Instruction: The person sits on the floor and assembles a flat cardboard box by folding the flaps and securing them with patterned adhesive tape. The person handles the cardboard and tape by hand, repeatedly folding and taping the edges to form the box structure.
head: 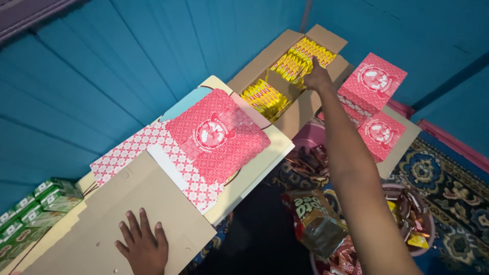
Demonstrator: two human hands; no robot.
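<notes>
At about one o'clock, far from the body, the right hand (317, 77) reaches into an open cardboard box (300, 99) and rests on the yellow snack packs (300, 58) packed in rows inside; the fingers curl over the packs, but whether they have closed on one I cannot tell. More of the same packs fill the compartment toward eleven o'clock of the hand. They look light, with glossy wrappers likely to slip, and soft enough to crush, so a pinch across the narrow sides of one pack seems the safest hold.

Down at seven o'clock the left hand (142, 247) lies flat, fingers spread, holding nothing, on a sheet of brown cardboard (127, 203). Just beyond it lies a pink patterned flat box (214, 135), unfolded. Two made-up pink boxes (374, 81) stand at two o'clock beside the carton. Green cartons (30, 214) sit at nine o'clock, and a tub of wrapped sweets (407, 214) at four o'clock.
</notes>
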